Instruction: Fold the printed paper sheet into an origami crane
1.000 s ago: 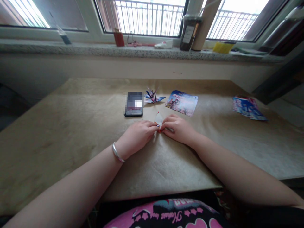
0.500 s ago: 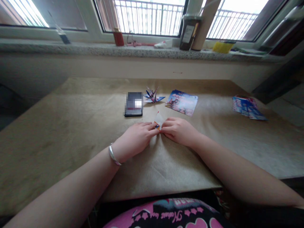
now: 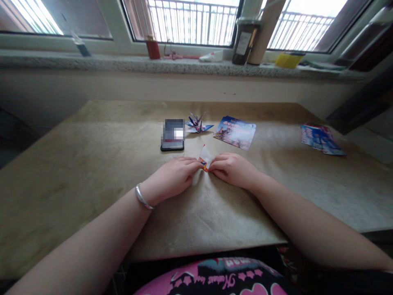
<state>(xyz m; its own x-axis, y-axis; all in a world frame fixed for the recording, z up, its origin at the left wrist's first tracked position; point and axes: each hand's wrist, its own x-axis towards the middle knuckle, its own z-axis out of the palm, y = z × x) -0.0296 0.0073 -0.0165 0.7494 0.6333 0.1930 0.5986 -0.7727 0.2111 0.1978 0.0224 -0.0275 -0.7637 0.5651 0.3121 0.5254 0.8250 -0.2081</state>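
Note:
A small folded piece of paper (image 3: 206, 154), white with an orange and blue printed part and a red tip, lies on the table between my hands. My left hand (image 3: 175, 174), with a silver bangle on its wrist, has its fingers closed on the paper's left side. On the right lower edge, the fingertips of my right hand (image 3: 231, 168) are pinched together on the same paper. Both hands rest low on the tabletop. Just beyond stands a folded paper crane (image 3: 199, 123) with blue and pink print.
A phone (image 3: 172, 137) with a blurred screen lies left of the crane. Printed square sheets (image 3: 236, 133) lie to its right. More printed sheets (image 3: 322, 139) are fanned out farther right. Bottles and small items line the windowsill (image 3: 190, 67) behind the table (image 3: 92, 164).
My left hand has shifted slightly left and its fingertips have drawn back, so more of the orange part shows. My right hand has hardly moved.

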